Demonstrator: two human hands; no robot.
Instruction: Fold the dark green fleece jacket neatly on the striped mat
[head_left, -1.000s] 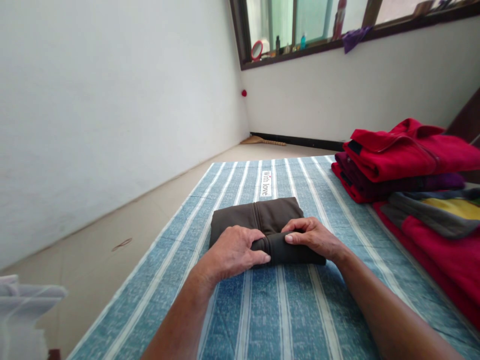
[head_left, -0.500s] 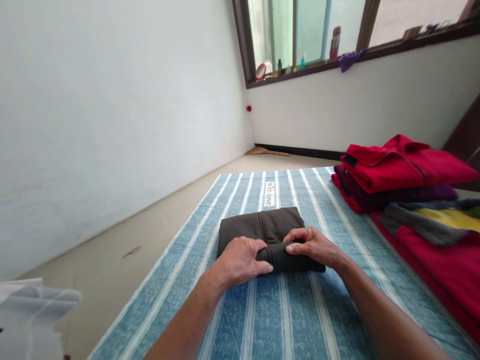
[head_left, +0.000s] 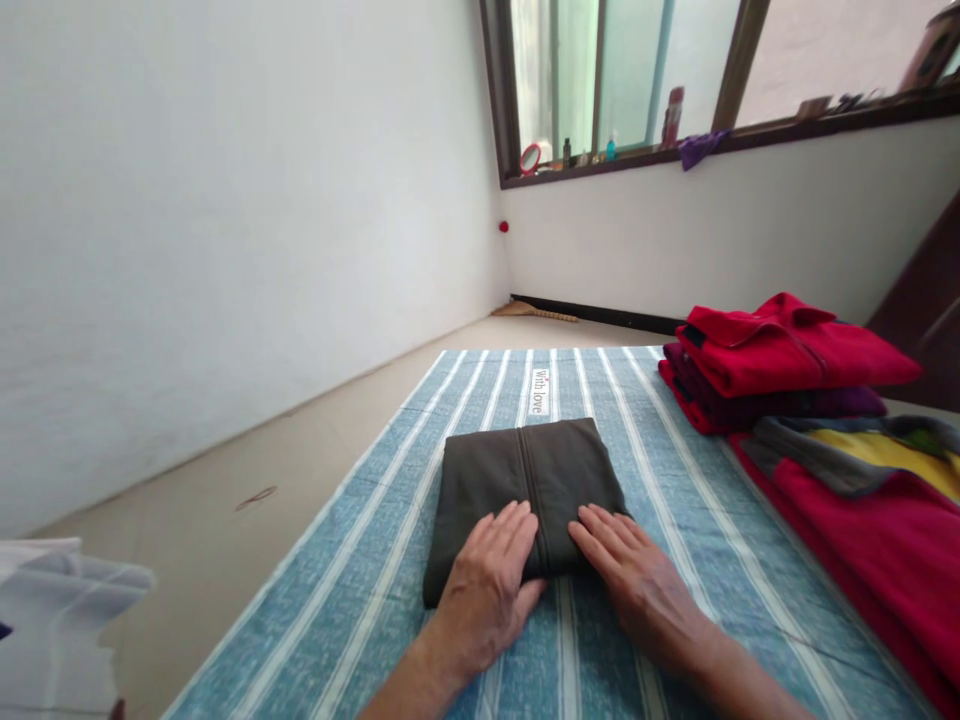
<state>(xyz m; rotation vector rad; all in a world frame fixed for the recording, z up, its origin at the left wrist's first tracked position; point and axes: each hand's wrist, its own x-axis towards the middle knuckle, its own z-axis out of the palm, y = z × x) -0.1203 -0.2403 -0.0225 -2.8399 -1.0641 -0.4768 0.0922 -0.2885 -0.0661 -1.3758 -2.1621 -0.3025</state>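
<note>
A dark grey-brown garment with a zip down its middle [head_left: 487, 470] lies folded into a flat rectangle on the blue-and-white striped cloth [head_left: 360, 560]. My left hand [head_left: 491, 570] rests on its near part, left of the zip, with fingers stretched out and the thumb toward the near edge. To the right of the zip, my right hand [head_left: 630, 570] lies with its extended fingers on the near right corner. Neither hand grips the fabric. The garment's near corner on the right is hidden beneath my right hand.
At the right stands a stack of folded red and purple garments [head_left: 795, 350]. Nearer me lies a red garment with grey and yellow parts [head_left: 862, 520]. Pale fabric [head_left: 67, 620] shows at lower left. A white wall [head_left: 262, 200] runs along the left, beyond a strip of floor.
The near edge of the garment, rolled up and pinched by both hands before, now lies flat. My hands have let go, moved nearer me and spread their fingers on it.
</note>
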